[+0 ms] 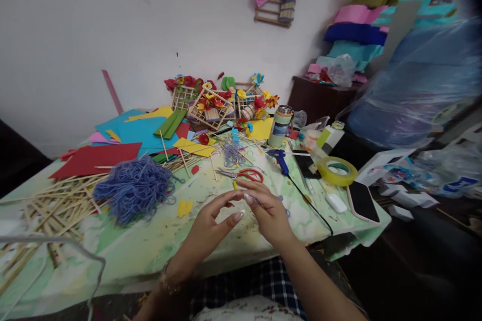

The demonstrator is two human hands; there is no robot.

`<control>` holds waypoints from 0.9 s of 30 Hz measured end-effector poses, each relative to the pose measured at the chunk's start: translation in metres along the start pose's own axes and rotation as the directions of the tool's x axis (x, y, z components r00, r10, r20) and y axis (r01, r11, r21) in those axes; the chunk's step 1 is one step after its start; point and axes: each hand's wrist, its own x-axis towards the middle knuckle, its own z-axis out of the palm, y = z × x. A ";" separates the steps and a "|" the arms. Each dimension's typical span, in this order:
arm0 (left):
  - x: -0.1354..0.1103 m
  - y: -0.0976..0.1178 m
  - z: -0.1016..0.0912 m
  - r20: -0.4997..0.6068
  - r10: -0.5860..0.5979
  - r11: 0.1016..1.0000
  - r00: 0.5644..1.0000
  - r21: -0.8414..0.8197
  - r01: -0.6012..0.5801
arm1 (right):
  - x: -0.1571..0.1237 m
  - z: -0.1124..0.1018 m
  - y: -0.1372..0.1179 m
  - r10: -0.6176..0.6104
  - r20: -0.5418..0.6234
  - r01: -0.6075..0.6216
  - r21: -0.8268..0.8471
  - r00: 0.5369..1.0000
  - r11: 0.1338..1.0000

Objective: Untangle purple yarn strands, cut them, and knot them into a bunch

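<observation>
My left hand [214, 218] is over the table's front, its thumb apart from its curved fingers. Its fingertips meet those of my right hand [267, 210]. The right thumb and fingers are pressed together, with a small bluish bit at the tips that I cannot make out. A strand of blue-purple yarn [285, 205] shows beside the right hand. Just beyond the hands lie red-handled scissors [251, 175]. A yellow paper petal [185, 207] rests left of the left hand. Farther left sits a tangled pile of blue-purple yarn [133, 188].
Wooden sticks [52, 205] and coloured paper [101, 158] cover the left side. Stick lattices with paper flowers [213, 108] stand behind. On the right are a glue gun [279, 160] with its cord, a flask [280, 128], a tape roll [336, 170] and a phone [362, 201].
</observation>
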 end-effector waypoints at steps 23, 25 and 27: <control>0.001 -0.010 0.034 -0.278 -0.248 0.936 0.928 -0.317 0.155 | -0.007 0.023 0.004 0.500 0.140 -0.439 0.708 0.855 0.553; 0.003 -0.011 0.032 -0.293 -0.253 0.919 0.922 -0.372 0.134 | -0.005 0.022 0.005 0.503 0.133 -0.430 0.723 0.854 0.540; 0.007 -0.013 0.025 -0.333 -0.261 0.883 0.906 -0.463 0.084 | -0.001 0.017 0.008 0.494 0.074 -0.377 0.746 0.866 0.549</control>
